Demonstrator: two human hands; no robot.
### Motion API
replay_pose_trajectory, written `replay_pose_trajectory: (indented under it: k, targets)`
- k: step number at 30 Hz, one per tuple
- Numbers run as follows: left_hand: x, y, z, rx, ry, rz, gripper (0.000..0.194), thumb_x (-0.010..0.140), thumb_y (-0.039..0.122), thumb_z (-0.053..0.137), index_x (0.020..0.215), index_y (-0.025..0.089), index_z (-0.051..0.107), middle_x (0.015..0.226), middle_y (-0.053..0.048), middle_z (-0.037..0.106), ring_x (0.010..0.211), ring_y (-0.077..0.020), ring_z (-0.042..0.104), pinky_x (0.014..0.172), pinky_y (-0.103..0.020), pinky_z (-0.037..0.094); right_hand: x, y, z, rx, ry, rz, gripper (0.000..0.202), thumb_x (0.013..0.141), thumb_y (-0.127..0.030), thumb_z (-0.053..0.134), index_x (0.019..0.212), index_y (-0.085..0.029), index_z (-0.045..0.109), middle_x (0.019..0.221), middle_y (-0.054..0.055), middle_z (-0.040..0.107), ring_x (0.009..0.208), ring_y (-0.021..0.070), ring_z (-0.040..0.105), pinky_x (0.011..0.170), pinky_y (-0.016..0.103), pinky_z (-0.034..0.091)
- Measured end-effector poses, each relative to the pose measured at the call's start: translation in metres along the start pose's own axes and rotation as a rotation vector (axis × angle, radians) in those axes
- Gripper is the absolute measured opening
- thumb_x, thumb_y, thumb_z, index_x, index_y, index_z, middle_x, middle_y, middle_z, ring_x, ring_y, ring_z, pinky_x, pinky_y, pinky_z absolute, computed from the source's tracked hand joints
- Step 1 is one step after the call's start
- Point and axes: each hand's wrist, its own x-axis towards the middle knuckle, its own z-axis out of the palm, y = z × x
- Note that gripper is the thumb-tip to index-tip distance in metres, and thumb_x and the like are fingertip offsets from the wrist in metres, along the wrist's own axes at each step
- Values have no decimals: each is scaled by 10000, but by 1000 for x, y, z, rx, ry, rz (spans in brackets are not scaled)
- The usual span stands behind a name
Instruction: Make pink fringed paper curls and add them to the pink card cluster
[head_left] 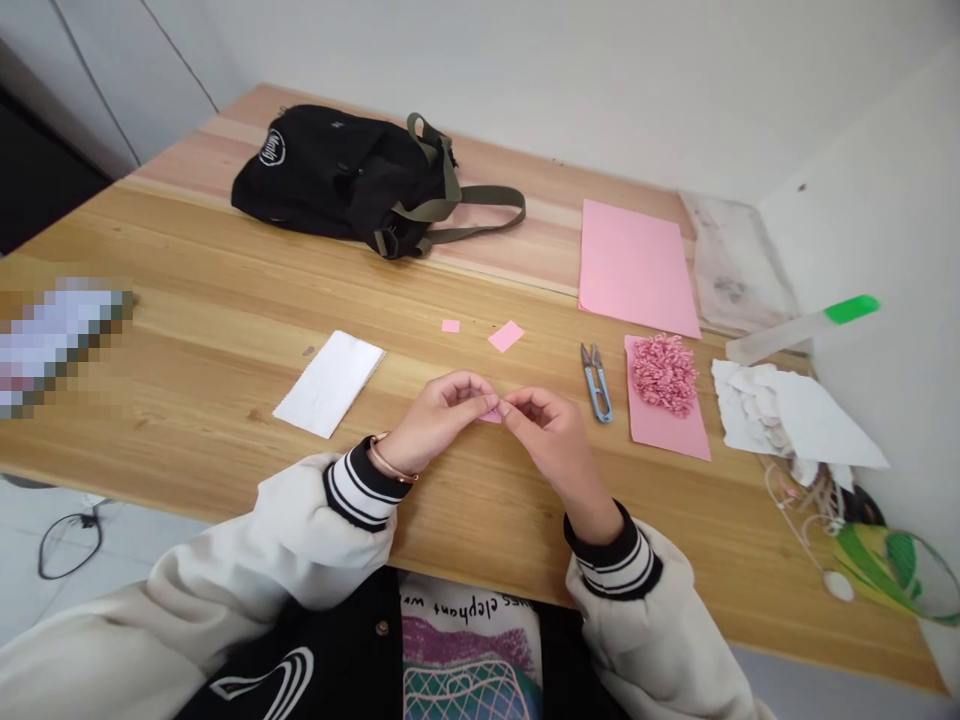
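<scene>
Between my two hands, just above the wooden table (480,520), is a small piece of pink paper (491,415), mostly covered by the fingers. My left hand (448,415) pinches its left side with thumb and fingers. From the right, my right hand (551,430) closes thumb and fingertips on the same piece. Beyond the hands lie a small pink paper rectangle (506,336) and an even smaller one (450,326). Blue-handled thread snips (597,384) lie to the right, blades pointing away. A folded white sheet (331,385) rests left of my left hand.
A black bag (337,180) with olive straps lies at the back. Pink sheets (637,265) are at the back right, with a pink thread-like bundle (664,375) nearer on pink paper. White scraps (787,415), a green-capped tube (806,330) and cords line the right side.
</scene>
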Motion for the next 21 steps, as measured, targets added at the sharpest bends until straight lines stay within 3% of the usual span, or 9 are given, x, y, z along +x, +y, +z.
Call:
replay_pose_trajectory:
  k: [21]
  targets:
    - [0,0,0,3,1,-38,133,689,219,673,724,125,586,712,10,627,696,-96,598,759,-280,488,0,-2,0,-5,28,18,123,733,-292,607,715,-170,614,689,39,656,607,136,569,584,278,466]
